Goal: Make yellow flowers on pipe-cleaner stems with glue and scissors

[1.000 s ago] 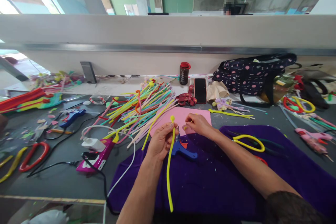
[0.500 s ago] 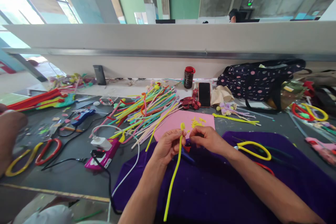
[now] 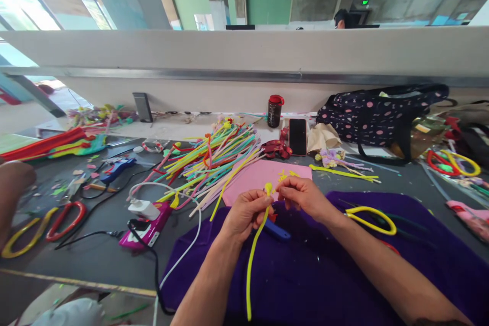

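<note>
Presently, head view: the two hands are being taken as the clock's centre, with twelve o'clock pointing to the white partition [image 3: 229,53].
Left hand [image 3: 244,211]: the yellow stem [image 3: 249,270] is being gripped between thumb and bent fingers.
Yellow stem: it is being held upright near its top, its long tail hanging toward six o'clock before the purple cloth [image 3: 313,285]; a yellow knob [image 3: 268,188] is showing just above the fingers.
Right hand [image 3: 305,196]: its fingers are being kept bent together just beside the knob, at three o'clock from it; whether anything is being pinched cannot be told.
Blue handle [image 3: 279,232]: it is lying at six o'clock, partly being hidden by the left hand.
Pink sheet [image 3: 240,186]: it is lying at eleven to twelve o'clock, and small yellow pieces [image 3: 283,175] are being borne on it.
Bundle of coloured stems [image 3: 214,155]: it is being spread at ten o'clock.
Phone [image 3: 297,137]: it is being seen at one o'clock, with the red-capped bottle [image 3: 274,112] standing at twelve.
Yellow-handled scissors [image 3: 367,209]: they are resting on the cloth at three o'clock.
Magenta power strip [image 3: 162,221]: it is lying at nine o'clock, a white plug [image 3: 144,209] being held in it.
Co-worker's hand [image 3: 15,188]: it is being cut off by the frame, far out at nine o'clock.
</note>
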The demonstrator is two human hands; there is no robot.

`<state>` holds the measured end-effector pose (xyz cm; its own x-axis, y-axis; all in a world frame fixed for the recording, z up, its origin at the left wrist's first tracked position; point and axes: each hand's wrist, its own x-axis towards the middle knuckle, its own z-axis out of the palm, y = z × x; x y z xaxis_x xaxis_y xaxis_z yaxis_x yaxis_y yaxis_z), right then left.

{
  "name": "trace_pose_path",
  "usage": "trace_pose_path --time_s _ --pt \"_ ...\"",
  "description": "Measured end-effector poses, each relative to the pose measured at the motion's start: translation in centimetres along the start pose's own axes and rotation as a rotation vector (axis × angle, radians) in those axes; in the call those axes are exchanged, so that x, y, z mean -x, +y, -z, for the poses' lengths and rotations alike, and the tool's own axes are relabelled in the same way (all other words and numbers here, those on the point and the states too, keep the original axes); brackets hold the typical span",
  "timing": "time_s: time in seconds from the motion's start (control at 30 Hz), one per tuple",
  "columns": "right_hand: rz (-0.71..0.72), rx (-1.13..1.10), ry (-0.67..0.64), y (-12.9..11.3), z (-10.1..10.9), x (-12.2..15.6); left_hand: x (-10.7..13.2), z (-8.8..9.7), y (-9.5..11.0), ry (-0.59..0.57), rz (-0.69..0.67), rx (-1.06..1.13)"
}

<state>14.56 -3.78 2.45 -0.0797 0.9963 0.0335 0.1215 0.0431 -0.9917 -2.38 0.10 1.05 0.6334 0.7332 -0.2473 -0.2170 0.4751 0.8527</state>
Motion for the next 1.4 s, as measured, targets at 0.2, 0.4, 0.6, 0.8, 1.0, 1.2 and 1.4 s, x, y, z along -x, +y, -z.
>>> trace_pose_path --time_s 0.2,0.4,0.6,0.8,1.0,1.2,1.4 --pt "0.038 -0.026 -0.026 -0.3 -0.2 0.3 -0.1 -0.1 -0.3 -0.004 0.004 -0.026" --pt "0.013 0.000 -0.030 0.0 -0.2 0.4 -0.2 -0.3 -0.4 0.017 -0.016 -0.044" --pt "0.021 -0.038 -0.028 0.1 -0.3 0.4 -0.2 -0.4 -0.4 0.033 -0.017 -0.054" --pt "0.017 -0.005 -0.046 0.1 -0.3 0.5 -0.1 -0.5 -0.4 0.011 -0.010 -0.081" --pt "-0.003 0.095 -0.054 -0.4 0.6 0.8 -0.3 0.2 0.1 0.080 -0.073 -0.030" --pt "-0.059 0.364 -0.121 0.5 1.5 2.7 -0.4 0.7 0.5 0.083 -0.113 0.018" --pt "0.067 1.063 -0.171 1.2 -1.7 3.9 -0.3 0.8 0.5 0.047 -0.141 0.038"
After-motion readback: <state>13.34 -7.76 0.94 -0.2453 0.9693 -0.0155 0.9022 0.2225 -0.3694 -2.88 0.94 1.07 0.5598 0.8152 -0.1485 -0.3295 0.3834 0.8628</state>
